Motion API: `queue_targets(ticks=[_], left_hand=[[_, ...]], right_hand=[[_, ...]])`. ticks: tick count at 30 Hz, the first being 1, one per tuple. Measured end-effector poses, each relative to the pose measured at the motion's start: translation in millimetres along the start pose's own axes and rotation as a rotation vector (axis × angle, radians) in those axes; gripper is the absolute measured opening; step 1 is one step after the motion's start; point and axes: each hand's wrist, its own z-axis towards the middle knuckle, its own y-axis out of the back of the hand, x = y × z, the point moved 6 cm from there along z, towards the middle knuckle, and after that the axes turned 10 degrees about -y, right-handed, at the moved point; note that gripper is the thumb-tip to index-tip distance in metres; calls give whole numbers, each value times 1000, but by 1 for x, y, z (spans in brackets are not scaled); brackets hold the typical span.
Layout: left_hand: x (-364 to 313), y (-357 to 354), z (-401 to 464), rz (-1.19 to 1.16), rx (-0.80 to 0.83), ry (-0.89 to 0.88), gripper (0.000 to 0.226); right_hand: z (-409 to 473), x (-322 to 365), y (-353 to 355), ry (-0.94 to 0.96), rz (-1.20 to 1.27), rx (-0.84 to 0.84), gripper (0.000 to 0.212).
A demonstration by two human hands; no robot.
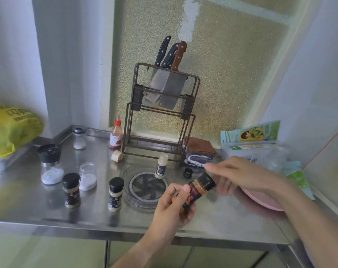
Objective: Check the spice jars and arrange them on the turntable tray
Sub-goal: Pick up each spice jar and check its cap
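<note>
My left hand [173, 206] grips a red-labelled spice jar [193, 194], tilted toward the right. My right hand [239, 176] holds the jar's black cap [207, 181] at its top end. The clear turntable tray [131, 198] lies just left of the hands on the steel counter. One small uncapped pale jar [160, 169] stands upright on the tray's far side. Two black-capped spice jars [115, 194] [71, 190] stand left of the tray. A loose black cap [187, 173] lies right of the tray.
A black-topped grinder [51, 164], a lidless jar of white powder [87, 178] and a shaker [79, 138] stand at left. Behind are a red sauce bottle [115, 135], a beige cap [117, 156], a knife rack [160, 113], folded cloths [199, 149]. Pink dish [261, 200], packets at right, yellow bag [9, 128] at left.
</note>
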Motion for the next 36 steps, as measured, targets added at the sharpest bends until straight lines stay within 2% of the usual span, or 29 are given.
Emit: queue_targets(ticks=[4,6,8,10,14,17,19,21,24,27,30,34,36], left_hand=[[1,-3,-1,-17,27,-30,30],[4,-5,-2,-46,51,-32,38],[9,-7,-4,-80,56,-25,41],[14,-9,-4,-102,38,-34,39],[21,-14,-1,-22,-14,-112,51],[19,-19,5,114,-50,-151,46],[11,-16,14,245,-90,-180,40],[-3,-6,23,462,-136,-216,44],[-22,17,34,746,-235,-263,41],[-24,32,46,840,-302,-242,34],[-17,44,54,940,-318,-196,32],[-11,59,69,1069,-354,-168,40],[-10,65,79,1116,-392,-152,46]], right_hand=[[-5,2,-4,55,-1,16,23],[-6,-1,-1,36,-22,-50,31],[-9,-4,-1,64,-39,-53,21],[-13,-7,-4,93,-6,-16,22],[-15,-15,-2,117,-31,-110,18],[-19,-20,10,110,-39,-156,17],[-19,-24,27,80,-118,-296,20],[-12,-29,39,18,-194,-412,25],[13,-44,32,-69,-373,-476,32],[47,-69,11,-153,-537,-448,35],[74,-93,-12,-187,-589,-387,33],[88,-103,-22,-164,-594,-380,35],[89,-101,-22,-168,-614,-330,44]])
